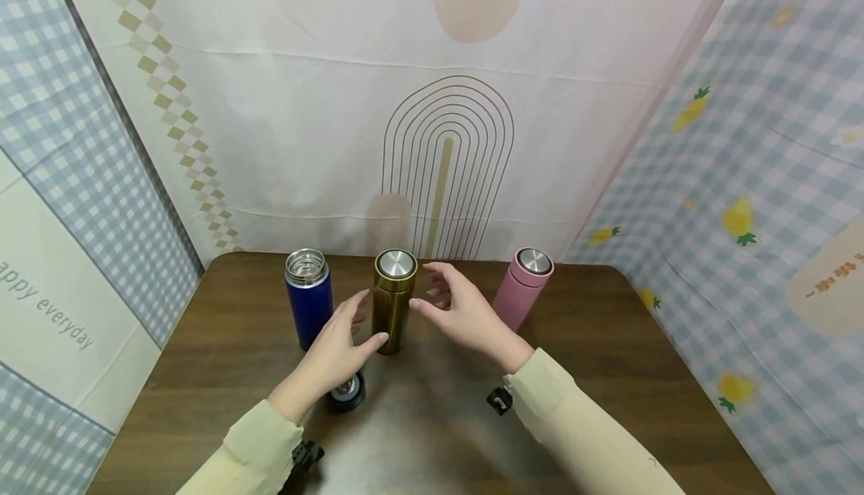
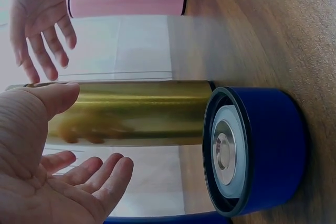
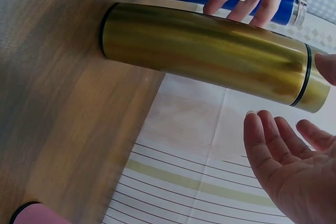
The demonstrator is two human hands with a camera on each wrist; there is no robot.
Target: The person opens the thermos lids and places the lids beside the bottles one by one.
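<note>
A gold vacuum flask (image 1: 390, 315) with a steel-topped lid stands upright on the table, between my two hands. On its left side my left hand (image 1: 340, 349) is spread, thumb close to the flask's front. My right hand (image 1: 466, 315) is at its right, near the lid, with thumb and fingers apart. In the right wrist view, a gap shows between those fingertips and the gold flask (image 3: 210, 56). Left of it stands a blue flask (image 1: 310, 307) with its steel mouth uncovered. The blue lid (image 2: 275, 150) lies upside down on the table, partly behind my left hand in the head view.
A pink flask (image 1: 520, 292) with its lid on stands to the right, behind my right wrist. The brown wooden table (image 1: 607, 375) ends at a hanging white cloth (image 1: 304, 142). Checked blue cloth (image 1: 763, 142) hangs along the right side.
</note>
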